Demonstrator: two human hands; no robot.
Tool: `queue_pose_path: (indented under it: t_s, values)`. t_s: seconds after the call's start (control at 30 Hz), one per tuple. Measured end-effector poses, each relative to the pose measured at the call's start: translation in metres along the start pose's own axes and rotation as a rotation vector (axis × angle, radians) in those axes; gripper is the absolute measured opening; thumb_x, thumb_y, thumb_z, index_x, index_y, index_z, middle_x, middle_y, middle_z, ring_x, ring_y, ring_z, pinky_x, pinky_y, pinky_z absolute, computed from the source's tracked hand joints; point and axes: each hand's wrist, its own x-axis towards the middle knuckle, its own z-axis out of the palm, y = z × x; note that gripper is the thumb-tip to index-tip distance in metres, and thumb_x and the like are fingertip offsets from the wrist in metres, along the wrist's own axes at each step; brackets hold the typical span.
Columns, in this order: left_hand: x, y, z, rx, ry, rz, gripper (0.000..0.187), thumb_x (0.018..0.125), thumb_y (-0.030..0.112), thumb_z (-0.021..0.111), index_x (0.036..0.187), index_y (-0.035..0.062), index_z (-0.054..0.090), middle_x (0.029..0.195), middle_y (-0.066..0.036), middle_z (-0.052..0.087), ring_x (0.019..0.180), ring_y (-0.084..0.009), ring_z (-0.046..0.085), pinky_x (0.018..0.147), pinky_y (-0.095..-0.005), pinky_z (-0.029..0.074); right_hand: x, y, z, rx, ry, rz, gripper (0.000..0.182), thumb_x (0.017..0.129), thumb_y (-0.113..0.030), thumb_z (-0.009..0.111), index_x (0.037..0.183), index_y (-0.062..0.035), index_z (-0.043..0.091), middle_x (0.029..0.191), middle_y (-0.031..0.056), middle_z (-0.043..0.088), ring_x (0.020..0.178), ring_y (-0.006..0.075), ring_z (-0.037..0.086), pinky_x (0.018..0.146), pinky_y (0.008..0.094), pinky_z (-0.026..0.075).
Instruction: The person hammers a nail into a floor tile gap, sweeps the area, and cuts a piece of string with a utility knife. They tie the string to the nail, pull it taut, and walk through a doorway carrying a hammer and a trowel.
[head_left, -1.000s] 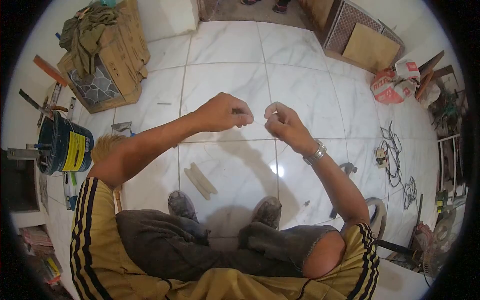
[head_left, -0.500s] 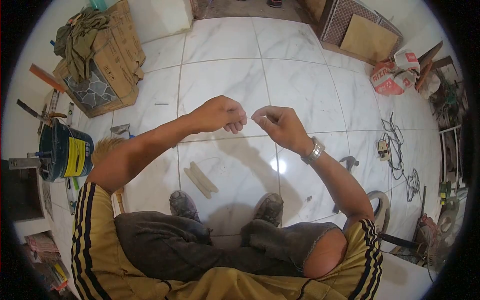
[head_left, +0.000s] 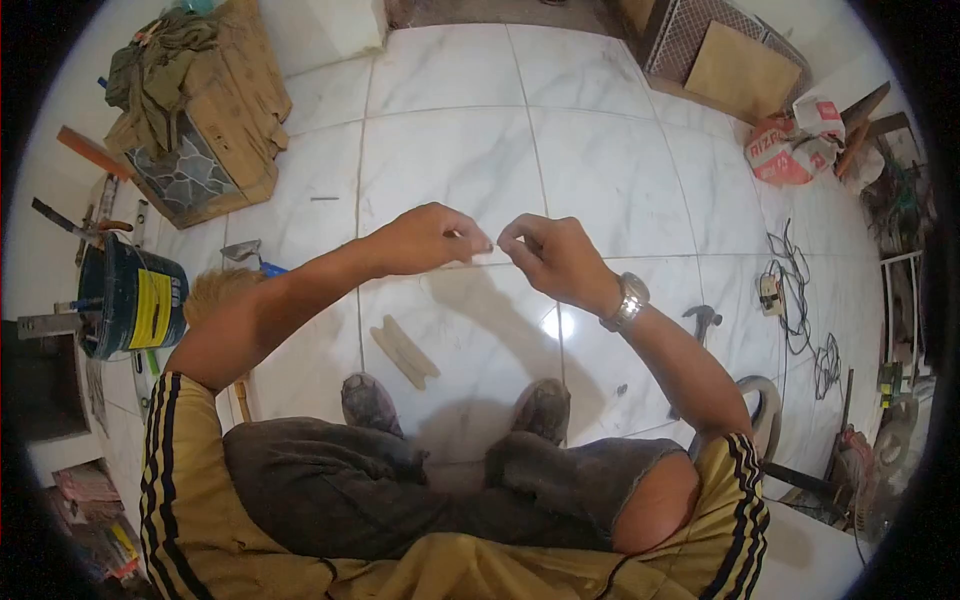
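In front of me, above the tiled floor (head_left: 450,150), my left hand (head_left: 435,238) is closed in a pinch of thumb and fingertips. My right hand (head_left: 560,258), with a metal watch (head_left: 628,302) at the wrist, pinches too, its fingertips close to the left ones. Whatever lies between the fingers is too fine to make out. Below the hands, a flat beige winder with notched ends (head_left: 404,352) rests on the tiles, near my left shoe (head_left: 371,404).
At left stand a dark tool bucket (head_left: 130,300) and a cardboard box (head_left: 235,110) with cloth on it. A trowel (head_left: 242,250) and a nail (head_left: 324,198) lie on the floor. To the right are a hammer (head_left: 703,320), a black cable (head_left: 795,290) and a red-white bag (head_left: 785,150).
The left hand has dropped slightly and its fingers have shifted in their pinch. The right hand has stayed nearly in place, its fingers curling further in. The view has tilted a little.
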Motion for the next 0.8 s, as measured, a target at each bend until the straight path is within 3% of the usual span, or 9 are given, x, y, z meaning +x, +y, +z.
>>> queue_pose_path:
  t_s: [0.07,0.17,0.27,0.47,0.63,0.7,0.8]
  values:
    - [-0.003,-0.002,0.009,0.219,0.077,0.132,0.035,0.102,0.027,0.058,0.114,-0.0032,0.069,0.097,-0.008,0.071,0.091,-0.0172,0.066,0.088,-0.0347,0.052,-0.002,0.003,0.011,-0.005,0.002,0.053,0.015,0.092,-0.017,0.066,0.091,-0.0022,0.069,0.063,0.0183,0.064,0.056,0.0346,0.063,0.056,0.0424,0.049]
    - [-0.005,0.006,0.025,0.084,0.067,0.195,0.036,0.100,0.028,0.063,0.117,-0.0039,0.068,0.097,-0.009,0.072,0.094,-0.0159,0.065,0.089,-0.0352,0.052,-0.008,0.006,0.022,-0.031,-0.017,0.103,0.015,0.092,-0.017,0.065,0.092,-0.0020,0.066,0.063,0.0195,0.063,0.058,0.0367,0.064,0.057,0.0443,0.049]
    - [0.006,-0.012,0.036,-0.221,0.039,0.032,0.036,0.098,0.028,0.067,0.114,-0.0044,0.070,0.092,-0.008,0.071,0.091,-0.0141,0.065,0.086,-0.0321,0.052,-0.014,0.010,0.031,-0.040,0.014,0.072,0.014,0.092,-0.017,0.065,0.094,-0.0027,0.065,0.063,0.0198,0.063,0.058,0.0381,0.063,0.058,0.0456,0.049]
    - [0.002,-0.023,0.019,-0.070,-0.055,-0.070,0.033,0.096,0.028,0.069,0.101,-0.0039,0.073,0.086,-0.008,0.072,0.082,-0.0143,0.067,0.079,-0.0282,0.054,-0.020,0.015,0.022,-0.013,-0.051,0.061,0.013,0.095,-0.016,0.064,0.099,-0.0040,0.062,0.062,0.0172,0.061,0.058,0.0363,0.063,0.057,0.0438,0.049]
    - [-0.008,-0.054,0.027,-0.450,-0.092,-0.156,0.034,0.099,0.030,0.067,0.107,-0.0026,0.071,0.093,-0.009,0.070,0.086,-0.0167,0.067,0.082,-0.0319,0.056,-0.023,0.027,0.025,0.047,-0.025,0.028,0.012,0.096,-0.016,0.063,0.101,-0.0052,0.060,0.066,0.0167,0.063,0.059,0.0360,0.063,0.058,0.0440,0.049]
    - [-0.010,-0.046,0.026,-0.678,-0.033,-0.172,0.029,0.097,0.025,0.069,0.108,-0.0015,0.070,0.092,-0.007,0.069,0.083,-0.0143,0.064,0.080,-0.0287,0.054,-0.015,0.024,0.021,0.033,-0.020,0.045,0.012,0.096,-0.016,0.062,0.101,-0.0048,0.060,0.067,0.0168,0.063,0.060,0.0367,0.062,0.059,0.0435,0.050]
    - [-0.007,-0.031,0.022,-0.877,0.018,-0.100,0.032,0.099,0.026,0.066,0.113,-0.0021,0.066,0.098,-0.007,0.066,0.091,-0.0137,0.061,0.085,-0.0304,0.052,-0.007,0.033,0.034,0.035,0.046,-0.048,0.013,0.097,-0.012,0.059,0.103,-0.0007,0.058,0.082,0.0219,0.064,0.072,0.0396,0.063,0.064,0.0434,0.050]
